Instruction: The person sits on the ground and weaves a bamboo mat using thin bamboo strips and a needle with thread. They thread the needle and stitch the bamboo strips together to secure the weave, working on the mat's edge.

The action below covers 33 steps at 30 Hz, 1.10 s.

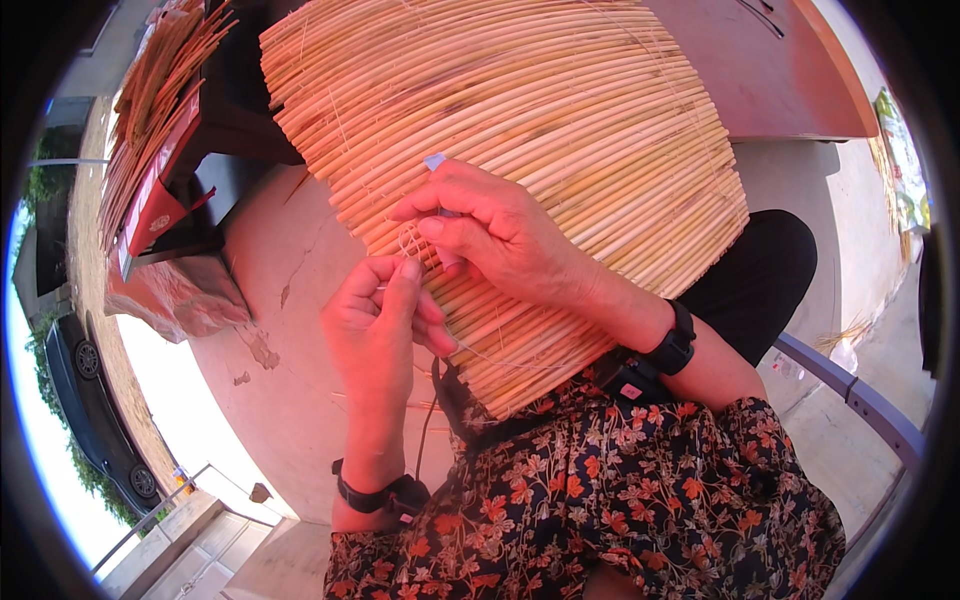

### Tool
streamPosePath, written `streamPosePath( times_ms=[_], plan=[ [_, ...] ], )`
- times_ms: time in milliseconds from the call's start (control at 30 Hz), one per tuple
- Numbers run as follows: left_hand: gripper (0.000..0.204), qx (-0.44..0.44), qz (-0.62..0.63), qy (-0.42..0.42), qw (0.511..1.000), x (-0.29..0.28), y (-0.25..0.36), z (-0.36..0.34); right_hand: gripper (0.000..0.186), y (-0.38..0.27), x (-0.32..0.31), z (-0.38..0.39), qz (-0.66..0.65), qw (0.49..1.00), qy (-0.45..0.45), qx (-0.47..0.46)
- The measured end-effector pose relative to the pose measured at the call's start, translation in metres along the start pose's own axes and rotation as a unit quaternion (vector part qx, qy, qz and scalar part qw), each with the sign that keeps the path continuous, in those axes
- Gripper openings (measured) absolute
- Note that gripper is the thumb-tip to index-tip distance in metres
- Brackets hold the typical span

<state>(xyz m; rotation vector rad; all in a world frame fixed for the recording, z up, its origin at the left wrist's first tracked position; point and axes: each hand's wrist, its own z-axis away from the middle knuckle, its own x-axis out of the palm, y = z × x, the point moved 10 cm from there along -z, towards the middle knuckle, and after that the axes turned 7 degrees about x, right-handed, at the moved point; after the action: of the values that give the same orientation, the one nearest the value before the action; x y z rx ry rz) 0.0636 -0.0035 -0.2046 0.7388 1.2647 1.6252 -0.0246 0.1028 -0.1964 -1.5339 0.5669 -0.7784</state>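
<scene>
A mat of thin straw-coloured reeds (560, 110), bound by rows of pale thread, lies across my lap and stretches away from me. My left hand (372, 312) is at its left edge, with thumb and index finger pinched on a pale thread (408, 242) that forms a small loop. Close above it, my right hand (510, 235) is curled over the mat, thumb and index finger together at the same loop. A small pale bluish piece shows by the right hand's knuckles; I cannot make out what it is. More thread runs over the reeds near my lap.
Loose reeds (160, 120) lie in a bundle at the far left, on a dark stand beside a red box (165, 212). A reddish tabletop (780, 70) is at the far right. A grey metal bar (850, 390) curves along my right side. Outside at left, a dark car (95, 415) is parked.
</scene>
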Motion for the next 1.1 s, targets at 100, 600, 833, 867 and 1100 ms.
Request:
streamPosePath(
  times_ms=[100, 600, 833, 867, 1100],
  plan=[
    [0.018, 0.004, 0.003, -0.005, 1.0, 0.001, 0.001, -0.001, 0.019, -0.007, 0.002, 0.001, 0.032, 0.999, -0.012, -0.036],
    [0.018, 0.004, -0.005, 0.002, 1.0, 0.001, 0.002, -0.001, 0.011, 0.008, -0.009, -0.002, -0.087, 0.995, 0.034, 0.047],
    [0.018, 0.0, 0.005, 0.013, 1.0, -0.005, 0.001, -0.001, 0.013, 0.019, -0.013, -0.001, -0.115, 0.986, 0.049, 0.109],
    [0.017, 0.002, -0.007, 0.02, 1.0, -0.007, 0.002, 0.0, 0.014, 0.02, -0.012, -0.001, -0.116, 0.986, 0.051, 0.109],
    [0.016, 0.023, -0.112, 0.073, 0.991, -0.03, 0.005, 0.01, 0.018, 0.015, -0.004, -0.003, -0.135, 0.98, -0.003, 0.147]
  ],
)
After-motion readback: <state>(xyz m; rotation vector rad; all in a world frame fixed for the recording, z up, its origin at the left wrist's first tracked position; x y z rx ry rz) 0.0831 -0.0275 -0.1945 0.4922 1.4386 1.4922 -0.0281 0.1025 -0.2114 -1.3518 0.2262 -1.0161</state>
